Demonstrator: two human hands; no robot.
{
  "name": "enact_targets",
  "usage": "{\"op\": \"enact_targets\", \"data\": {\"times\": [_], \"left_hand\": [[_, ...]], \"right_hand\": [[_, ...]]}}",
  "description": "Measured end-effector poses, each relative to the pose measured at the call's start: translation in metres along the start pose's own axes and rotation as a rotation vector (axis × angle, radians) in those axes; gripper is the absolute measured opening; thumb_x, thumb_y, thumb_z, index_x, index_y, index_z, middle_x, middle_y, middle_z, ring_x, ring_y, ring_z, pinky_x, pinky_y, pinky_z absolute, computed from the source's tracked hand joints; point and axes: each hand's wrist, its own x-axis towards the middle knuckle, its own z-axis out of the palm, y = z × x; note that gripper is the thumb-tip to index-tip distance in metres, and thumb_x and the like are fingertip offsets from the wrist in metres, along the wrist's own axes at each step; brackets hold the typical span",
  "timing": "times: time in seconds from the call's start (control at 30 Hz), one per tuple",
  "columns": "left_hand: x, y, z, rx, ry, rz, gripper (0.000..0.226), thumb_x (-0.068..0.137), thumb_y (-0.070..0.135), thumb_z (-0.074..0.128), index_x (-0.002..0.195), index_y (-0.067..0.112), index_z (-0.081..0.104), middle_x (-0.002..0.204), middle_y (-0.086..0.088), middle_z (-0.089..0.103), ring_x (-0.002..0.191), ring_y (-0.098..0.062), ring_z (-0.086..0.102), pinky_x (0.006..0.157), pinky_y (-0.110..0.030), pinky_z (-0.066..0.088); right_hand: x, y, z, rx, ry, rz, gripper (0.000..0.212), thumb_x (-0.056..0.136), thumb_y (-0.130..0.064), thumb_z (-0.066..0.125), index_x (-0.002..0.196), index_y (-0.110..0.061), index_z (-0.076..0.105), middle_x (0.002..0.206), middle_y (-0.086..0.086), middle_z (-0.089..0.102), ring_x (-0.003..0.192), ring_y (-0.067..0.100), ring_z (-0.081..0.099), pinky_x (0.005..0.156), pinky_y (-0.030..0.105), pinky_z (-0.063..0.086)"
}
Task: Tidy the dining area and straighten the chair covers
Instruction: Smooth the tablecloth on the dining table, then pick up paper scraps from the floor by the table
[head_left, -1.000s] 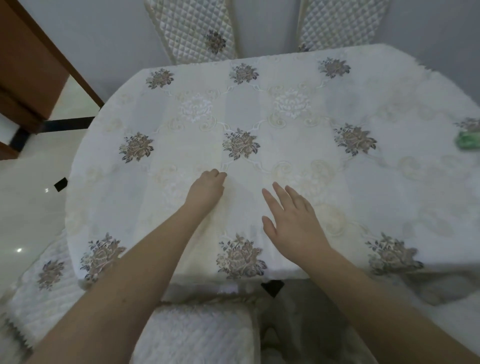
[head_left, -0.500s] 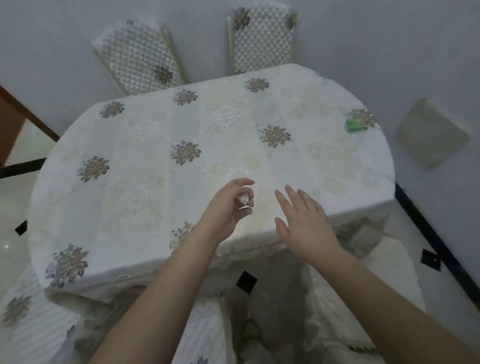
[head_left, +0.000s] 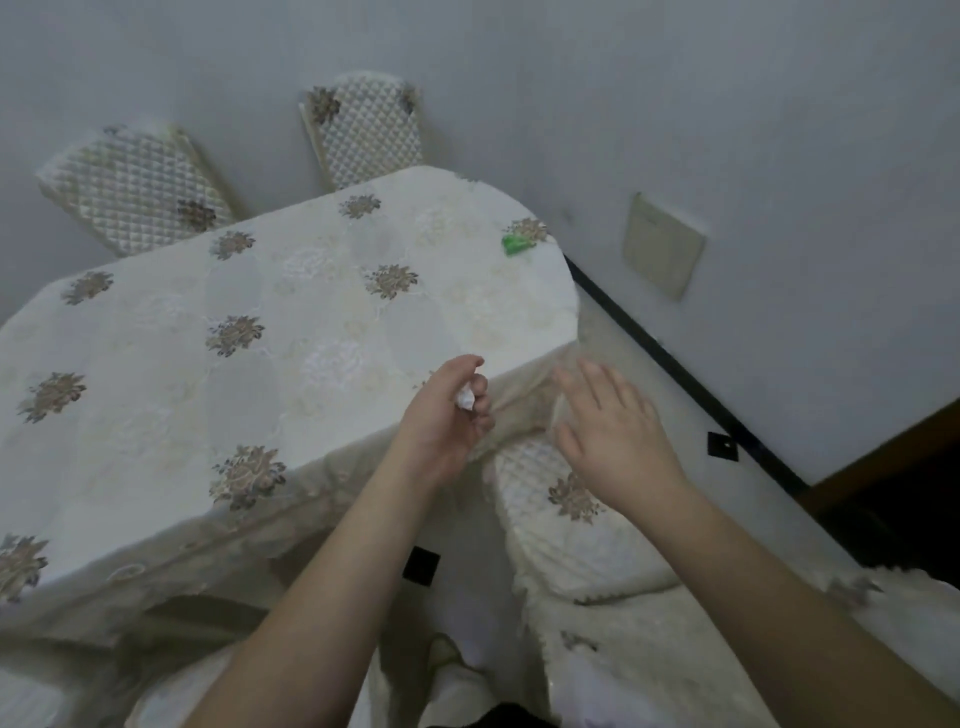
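Litter collection: left hand (head_left: 441, 415) pinches a small crumpled white paper scrap (head_left: 465, 399); right hand (head_left: 610, 431) is released, fingers straight. Next: green wrapper (head_left: 514, 244), beyond both hands on the worktop (head_left: 156, 364).

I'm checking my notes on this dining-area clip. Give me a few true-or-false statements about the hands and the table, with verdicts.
1. The left hand pinches a small white scrap. True.
2. The right hand grips the tablecloth. False: its fingers are spread and it holds nothing.
3. A small green object lies near the far right edge of the tablecloth. True.
4. The green object lies on the floor. False: it is on the table.
5. Two quilted chair backs stand behind the table. True.
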Motion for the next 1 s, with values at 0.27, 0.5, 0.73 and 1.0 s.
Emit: {"op": "enact_targets", "data": {"times": [0.27, 0.5, 0.73, 1.0], "left_hand": [[-0.039, -0.009, 0.050, 0.026, -0.292, 0.046, 0.016, 0.092, 0.004, 0.051, 0.106, 0.008, 0.059, 0.089, -0.010, 0.068, 0.079, -0.020, 0.065, 0.075, -0.028, 0.056], [-0.032, -0.022, 0.059, -0.043, -0.325, -0.090, 0.032, 0.074, -0.001, 0.062, 0.105, 0.008, 0.058, 0.112, -0.019, 0.066, 0.100, -0.028, 0.066, 0.086, -0.035, 0.055], [-0.059, -0.072, 0.094, 0.002, -0.451, -0.210, 0.026, 0.087, -0.005, 0.043, 0.107, 0.004, 0.056, 0.111, -0.022, 0.067, 0.104, -0.032, 0.065, 0.086, -0.037, 0.056], [-0.096, -0.129, 0.173, 0.159, -0.486, -0.217, 0.021, 0.085, -0.003, 0.043, 0.092, 0.011, 0.057, 0.095, -0.012, 0.069, 0.091, -0.025, 0.066, 0.088, -0.040, 0.051]], "right_hand": [[-0.059, 0.040, -0.024, 0.011, 0.111, 0.149, 0.059, 0.095, -0.040, 0.040, 0.149, -0.024, 0.021, 0.156, 0.005, 0.022, 0.141, 0.028, 0.023, 0.111, 0.045, 0.022], [-0.096, 0.040, -0.022, -0.053, 0.095, 0.250, 0.059, 0.095, -0.044, 0.033, 0.150, -0.024, 0.020, 0.157, 0.003, 0.019, 0.143, 0.024, 0.018, 0.113, 0.041, 0.020], [-0.128, 0.065, -0.036, -0.089, 0.133, 0.378, 0.060, 0.097, -0.045, 0.031, 0.150, -0.028, 0.011, 0.159, 0.000, 0.011, 0.144, 0.021, 0.012, 0.115, 0.039, 0.014], [-0.203, 0.129, -0.059, -0.077, 0.168, 0.474, 0.060, 0.097, -0.045, 0.032, 0.151, -0.028, 0.010, 0.159, -0.001, 0.011, 0.145, 0.021, 0.009, 0.116, 0.037, 0.009]]}}
